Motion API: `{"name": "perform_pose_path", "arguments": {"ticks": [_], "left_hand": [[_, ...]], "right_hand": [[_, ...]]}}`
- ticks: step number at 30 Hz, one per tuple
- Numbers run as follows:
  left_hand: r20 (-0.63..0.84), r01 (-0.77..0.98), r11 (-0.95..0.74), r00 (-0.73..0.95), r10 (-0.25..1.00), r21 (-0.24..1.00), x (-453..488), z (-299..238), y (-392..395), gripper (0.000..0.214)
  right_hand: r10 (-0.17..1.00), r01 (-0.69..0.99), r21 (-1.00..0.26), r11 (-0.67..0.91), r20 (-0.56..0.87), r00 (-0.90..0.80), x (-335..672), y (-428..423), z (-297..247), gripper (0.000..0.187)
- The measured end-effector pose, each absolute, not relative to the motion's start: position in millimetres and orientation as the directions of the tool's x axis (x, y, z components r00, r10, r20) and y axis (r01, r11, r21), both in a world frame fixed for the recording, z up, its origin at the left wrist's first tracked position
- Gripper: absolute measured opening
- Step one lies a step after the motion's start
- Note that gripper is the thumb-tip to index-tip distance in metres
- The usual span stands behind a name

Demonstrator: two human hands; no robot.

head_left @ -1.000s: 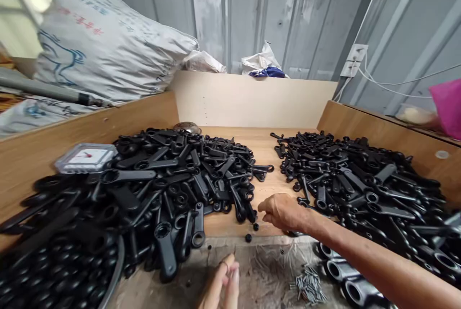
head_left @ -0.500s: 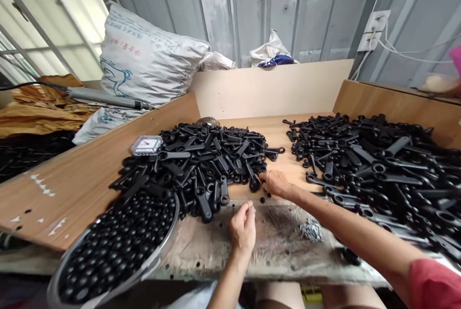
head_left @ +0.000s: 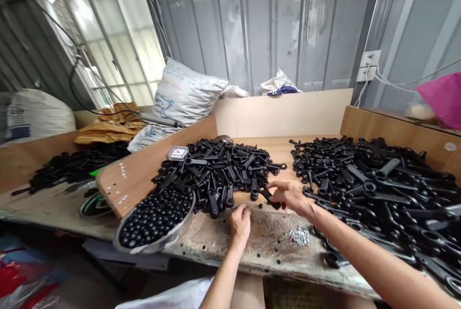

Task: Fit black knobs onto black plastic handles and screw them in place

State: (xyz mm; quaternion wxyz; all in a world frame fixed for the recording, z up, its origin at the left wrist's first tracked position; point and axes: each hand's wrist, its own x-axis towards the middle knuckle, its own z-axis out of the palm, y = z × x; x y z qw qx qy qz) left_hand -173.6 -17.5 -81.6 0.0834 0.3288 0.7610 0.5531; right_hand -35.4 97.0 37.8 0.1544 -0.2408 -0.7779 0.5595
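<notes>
Two bare hands at the bench, both ahead of the wearer. Right hand [head_left: 291, 196] has thumb and fingers closed on one black handle [head_left: 268, 196], just off the near right edge of the left handle pile [head_left: 230, 167]. Left hand [head_left: 240, 222] is just above the worn front strip [head_left: 205, 234], nearer the wearer than the right, fingers curled; can't tell whether they're pinching something or just loose. Steel basin [head_left: 175, 239] of black balls [head_left: 154, 220] at the front edge, left of the left hand. Small heap of metal pins [head_left: 300, 236] near the right forearm. Second handle pile [head_left: 374, 179] fills the right side. Square clock [head_left: 177, 152] by the left pile, white sack [head_left: 190, 90] behind that.
</notes>
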Motion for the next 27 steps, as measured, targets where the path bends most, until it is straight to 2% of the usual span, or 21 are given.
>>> {"name": "perform_pose_path", "arguments": {"ticks": [4, 10, 18, 22, 27], "left_hand": [[0.289, 0.462, 0.180, -0.767, 0.573, 0.869, -173, -77, -17, 0.023], [0.326, 0.477, 0.162, -0.775, 0.542, 0.864, -173, -75, -11, 0.023], [0.372, 0.516, 0.153, -0.764, 0.527, 0.843, -175, -76, -10, 0.023], [0.389, 0.551, 0.191, -0.756, 0.526, 0.813, -172, -74, -14, 0.023], [0.385, 0.571, 0.231, -0.749, 0.539, 0.788, -171, -73, -15, 0.024]], "right_hand": [[0.465, 0.017, -0.994, 0.107, 0.035, -0.884, -19, 59, 38, 0.049], [0.447, -0.160, -0.963, -0.214, 0.049, -0.893, 3, 19, 42, 0.053], [0.494, -0.158, -0.956, -0.249, 0.016, -0.870, 35, 0, 53, 0.044], [0.530, -0.049, -0.961, -0.274, -0.108, -0.841, 59, -13, 31, 0.038], [0.516, 0.070, -0.948, -0.309, -0.229, -0.825, 94, -29, 9, 0.037]]}}
